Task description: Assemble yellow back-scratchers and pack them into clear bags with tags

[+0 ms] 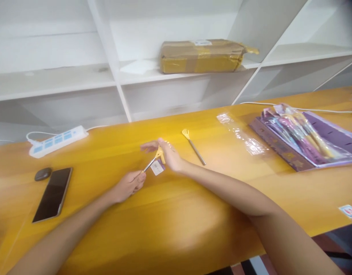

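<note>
Yellow claw-headed stick with silver metal rod (150,163), held slanted above the table (164,217)
A white rectangular tag (157,168) is hung alongside.

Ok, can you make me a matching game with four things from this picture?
1. left hand
2. phone
3. power strip
4. taped parcel

A. white and blue
B. in the white shelving
C. holding a yellow-headed stick
D. lying flat, screen dark

Right pairs: 1-C, 2-D, 3-A, 4-B
</note>
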The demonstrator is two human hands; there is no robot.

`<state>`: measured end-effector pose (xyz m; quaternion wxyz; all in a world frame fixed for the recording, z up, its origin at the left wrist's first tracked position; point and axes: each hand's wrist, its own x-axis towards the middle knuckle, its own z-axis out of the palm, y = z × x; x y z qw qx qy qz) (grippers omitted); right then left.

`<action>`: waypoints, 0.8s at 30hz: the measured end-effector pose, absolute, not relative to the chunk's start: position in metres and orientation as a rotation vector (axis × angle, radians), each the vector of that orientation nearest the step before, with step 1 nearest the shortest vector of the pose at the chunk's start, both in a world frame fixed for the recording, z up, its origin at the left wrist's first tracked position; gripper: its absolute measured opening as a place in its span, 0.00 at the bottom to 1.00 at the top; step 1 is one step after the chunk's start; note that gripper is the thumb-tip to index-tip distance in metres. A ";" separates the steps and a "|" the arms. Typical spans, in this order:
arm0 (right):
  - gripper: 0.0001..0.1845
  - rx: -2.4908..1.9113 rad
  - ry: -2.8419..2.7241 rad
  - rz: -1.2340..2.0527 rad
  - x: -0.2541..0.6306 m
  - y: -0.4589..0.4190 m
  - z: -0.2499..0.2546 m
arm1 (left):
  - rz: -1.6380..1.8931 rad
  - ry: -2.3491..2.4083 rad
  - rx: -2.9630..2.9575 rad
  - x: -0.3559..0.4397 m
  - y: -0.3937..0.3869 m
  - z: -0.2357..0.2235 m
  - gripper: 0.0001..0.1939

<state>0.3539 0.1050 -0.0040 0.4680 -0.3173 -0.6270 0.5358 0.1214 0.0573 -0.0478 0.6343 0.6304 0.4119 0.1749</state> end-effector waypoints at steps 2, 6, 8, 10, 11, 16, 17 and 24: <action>0.46 -0.783 -1.499 1.333 0.355 0.107 -0.003 | 0.401 0.952 1.420 0.121 0.058 -0.049 0.27; 0.48 -0.794 -1.463 1.366 0.353 0.106 -0.002 | 0.395 0.969 1.388 0.120 0.057 -0.050 0.27; 0.47 -0.746 -1.466 1.400 0.351 0.104 -0.005 | 0.387 0.973 1.407 0.121 0.056 -0.049 0.28; 0.46 -0.680 -1.477 1.412 0.348 0.102 -0.008 | 0.381 0.981 1.467 0.121 0.055 -0.049 0.28; 0.46 -0.658 -1.480 1.406 0.346 0.101 -0.009 | 0.379 0.985 1.500 0.121 0.055 -0.048 0.28; 0.47 -0.637 -1.416 1.302 0.342 0.099 -0.013 | 0.390 1.020 1.569 0.123 0.056 -0.049 0.28; 0.47 -0.628 -1.397 1.295 0.342 0.100 -0.013 | 0.394 1.022 1.564 0.123 0.056 -0.049 0.28; 0.46 -0.651 -1.196 1.324 0.391 0.143 0.022 | 0.350 1.024 1.457 0.121 0.060 -0.049 0.28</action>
